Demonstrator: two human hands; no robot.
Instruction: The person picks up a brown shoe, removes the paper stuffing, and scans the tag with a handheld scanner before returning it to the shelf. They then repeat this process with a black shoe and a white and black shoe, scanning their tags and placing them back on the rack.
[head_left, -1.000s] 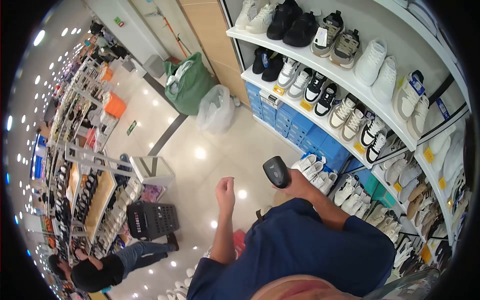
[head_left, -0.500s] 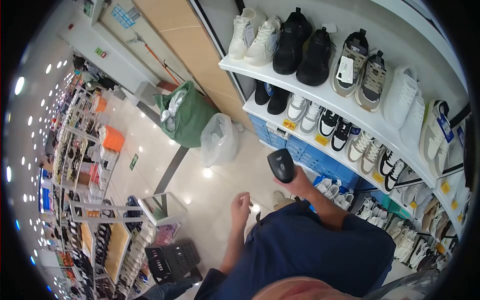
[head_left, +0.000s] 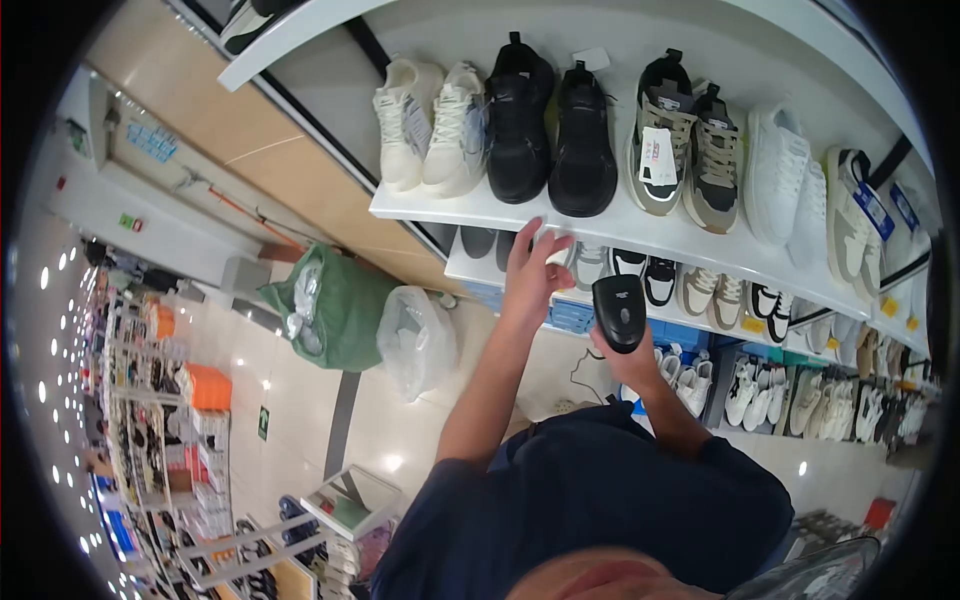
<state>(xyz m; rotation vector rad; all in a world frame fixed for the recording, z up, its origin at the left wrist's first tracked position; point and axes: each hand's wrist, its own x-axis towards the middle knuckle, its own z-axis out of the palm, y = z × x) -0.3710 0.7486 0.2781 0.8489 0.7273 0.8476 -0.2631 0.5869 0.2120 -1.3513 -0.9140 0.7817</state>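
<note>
A: What do we mark as likely to go wrong?

B: We note our left hand (head_left: pixel 528 280), raised with fingers partly spread and nothing visible held, beside the front edge of the curved white upper shelf (head_left: pixel 440 207). A quick lift could knock its fingertips on that edge or nudge the all-black sneakers (head_left: pixel 583 150) standing close to it.

A: And our right hand (head_left: pixel 634 364)?

B: It is closed around the black, rounded plastic handheld scanner (head_left: pixel 620 318), below the upper shelf and right of our left hand. Raised carelessly, the scanner could strike the shelf's underside; a loose grip could let it drop. The white paper tag (head_left: pixel 659 155) on the grey-and-beige sneaker at far centre could catch on passing fingers.

A: What remains obscure?

B: We cannot tell whether the left fingertips touch the shelf. The right fingers are largely hidden behind the scanner, as is any trigger. The upper shelf and our left hand cover parts of the shoes on the white lower shelf (head_left: pixel 462 268). The tag's small print is unreadable, and we cannot determine where the thin dark cord (head_left: pixel 574 378) near the right hand leads. Dark lens borders cut off both sides.
</note>
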